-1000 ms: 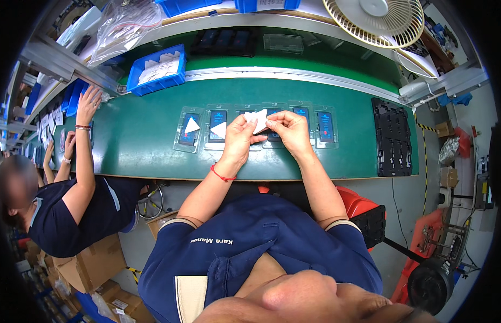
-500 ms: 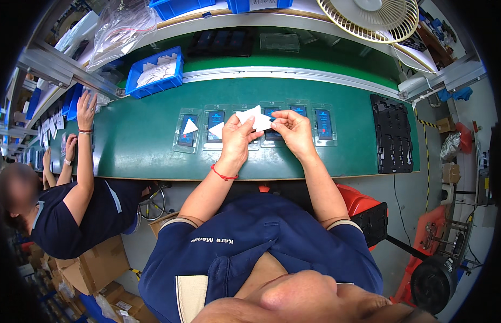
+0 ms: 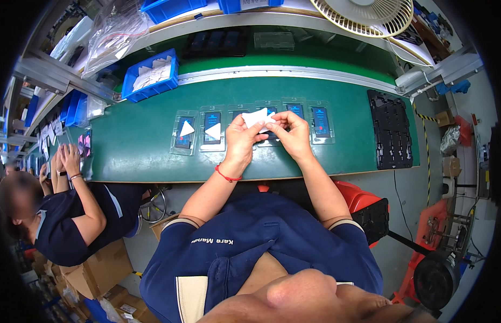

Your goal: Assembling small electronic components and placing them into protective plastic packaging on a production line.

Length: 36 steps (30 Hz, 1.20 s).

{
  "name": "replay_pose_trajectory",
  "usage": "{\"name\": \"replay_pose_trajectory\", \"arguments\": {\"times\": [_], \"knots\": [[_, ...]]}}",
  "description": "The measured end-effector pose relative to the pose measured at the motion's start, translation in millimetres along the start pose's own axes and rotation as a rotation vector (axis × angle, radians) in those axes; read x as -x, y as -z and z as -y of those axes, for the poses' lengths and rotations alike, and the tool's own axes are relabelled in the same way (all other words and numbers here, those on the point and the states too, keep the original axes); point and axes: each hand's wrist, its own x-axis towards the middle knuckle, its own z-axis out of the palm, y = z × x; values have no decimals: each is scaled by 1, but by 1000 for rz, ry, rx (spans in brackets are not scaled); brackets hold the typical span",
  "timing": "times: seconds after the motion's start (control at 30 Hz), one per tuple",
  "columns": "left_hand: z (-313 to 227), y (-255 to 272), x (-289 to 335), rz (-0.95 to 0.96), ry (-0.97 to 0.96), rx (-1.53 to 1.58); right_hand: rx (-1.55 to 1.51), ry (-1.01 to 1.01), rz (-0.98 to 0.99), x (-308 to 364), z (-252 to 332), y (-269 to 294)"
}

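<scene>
A: What's at the far left?

B: A co-worker [image 3: 67, 220] in a dark top, both hands raised near the table edge. Then a blue bin [image 3: 153, 92] of white pieces, at the back of the green table [image 3: 132, 140].

A: And after that?

B: A row of six clear trays [image 3: 175, 146] with dark flat devices [image 3: 320, 122]. A white triangle [image 3: 186, 128] lies on the leftmost device, and another on the second.

A: Where's the left hand?

B: The left hand [image 3: 242, 140], a red bracelet [image 3: 228, 174] at its wrist, is over the middle of the row. Its thumb and fingers are closed on the white pieces [image 3: 256, 117], which fan out above the fingertips.

A: How many?

B: More than one, it seems; they overlap, so I can't count them.

A: And the right hand?

B: The right hand [image 3: 293, 137] meets the left one there, thumb and fingertips pinched on the pieces' right edge. Past it the last device lies uncovered in its tray, and a black tray [image 3: 390, 129] lies near the table's right end.
</scene>
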Motion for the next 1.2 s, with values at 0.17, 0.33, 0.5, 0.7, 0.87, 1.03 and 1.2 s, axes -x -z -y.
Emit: {"name": "replay_pose_trajectory", "arguments": {"times": [0.17,0.33,0.5,0.7,0.87,1.03,1.2], "knots": [[-3,-3,-2,3,45,-29,-275,-144,11,2,-6,17],[-26,17,-18,-88,-173,-111,668,535,-150,1,5,60],[-98,70,-66,-282,-811,-532,1023,775,64,5,1,83],[-198,157,-149,-772,-1155,-1589,1079,828,-19,8,8,112],[-201,177,-144,-591,-1131,-1797,947,620,-3,11,-17,126],[-133,124,-38,-430,-1068,-1794,886,446,171,7,-3,122],[-53,111,26,-507,-527,-1909,1076,413,474,-2,4,107]]}}
